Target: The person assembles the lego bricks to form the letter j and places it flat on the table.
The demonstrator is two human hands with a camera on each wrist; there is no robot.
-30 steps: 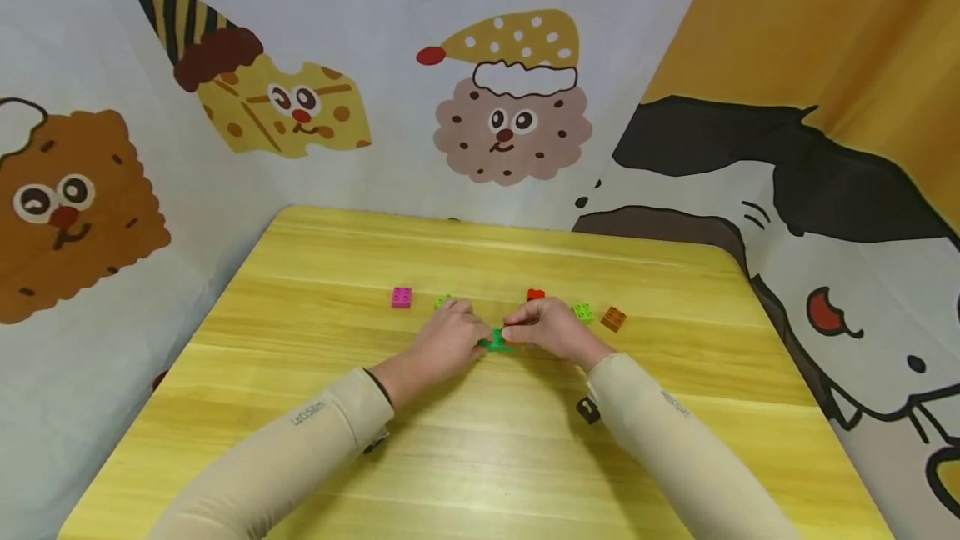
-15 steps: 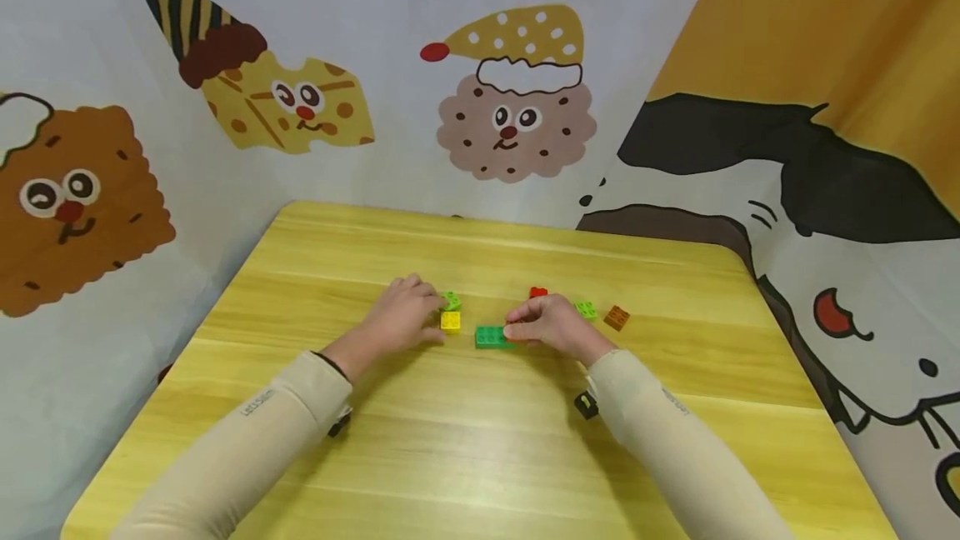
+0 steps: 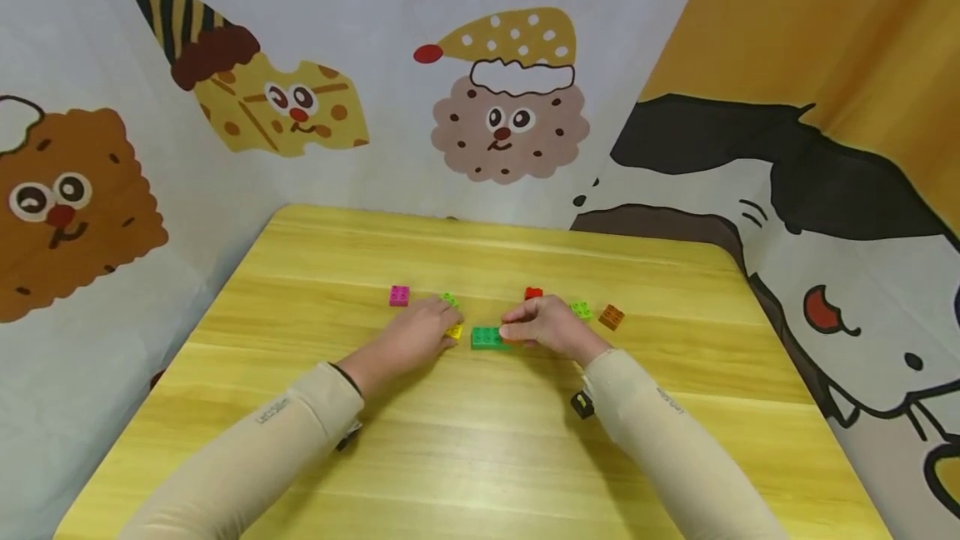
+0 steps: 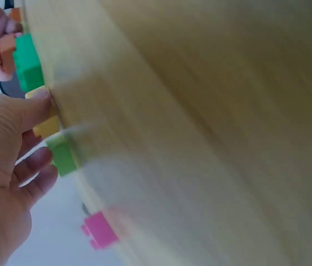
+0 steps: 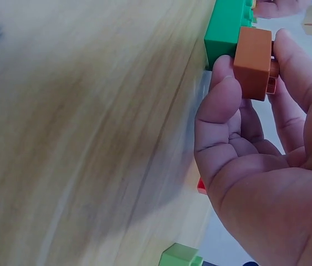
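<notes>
My left hand (image 3: 412, 333) pinches a yellow toy building brick (image 3: 454, 331) between thumb and fingers, just left of a long green brick (image 3: 486, 338). In the left wrist view the thumb crosses in front of the yellow brick (image 4: 47, 127). My right hand (image 3: 551, 327) pinches an orange brick (image 5: 252, 61) with thumb and fingertips. That orange brick sits against the studded side of the green brick (image 5: 222, 33), at its right end, and juts out past it. The fingers largely hide the orange brick in the head view.
Behind the left hand are a lime brick (image 3: 449, 299) and a pink brick (image 3: 399, 296). A red brick (image 3: 533, 293), another lime brick (image 3: 581, 309) and a brown brick (image 3: 611, 317) lie around the right hand. A printed curtain (image 3: 337, 182) hangs behind the wooden table (image 3: 480, 457).
My left hand has left the green brick, moved left and taken hold of the yellow brick. My right hand stays at the green brick's right end.
</notes>
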